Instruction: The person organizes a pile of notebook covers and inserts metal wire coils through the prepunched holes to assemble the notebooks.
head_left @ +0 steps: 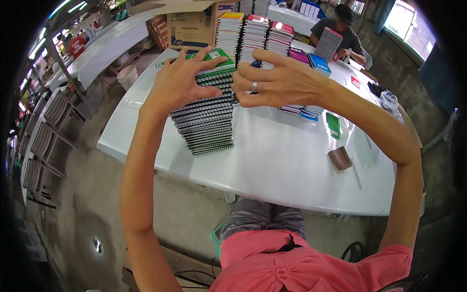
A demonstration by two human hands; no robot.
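Pink cloth of your shirt (277, 265) sits closest to the lens, along the bottom of the view. Out past it, your notebook stack (206, 129) stands on the white table (233, 170), left of centre and near the front edge, its wire spines facing you and a green notebook (221, 62) on top. Your left hand (182, 82) lies spread over the top, fingers fanned and thumb stretched toward the spines, so it seems to steady rather than squeeze. Your right hand (277, 80) is curled closed around a small blue thing (255, 63) beside the top of the stack; it is perhaps a pen or a hand tool, but your fingers hide too much to be sure.

Watch the stack: it is tall, and the spines probably let the books slip, so a sideways push from either hand could send the upper ones sliding, maybe over the edge. A jerk of your right hand could also knock the yellow-topped pile (227, 36) or the red-topped piles (255, 39) beyond it. Farther right, a brown piece (340, 158) lies beside a loose wire coil (356, 174); a careless sweep might catch the coil and drag it. Past the stack stands a cardboard box (192, 31), and at the far right a co-worker (351, 40) sits by another pile of notebooks (328, 44).
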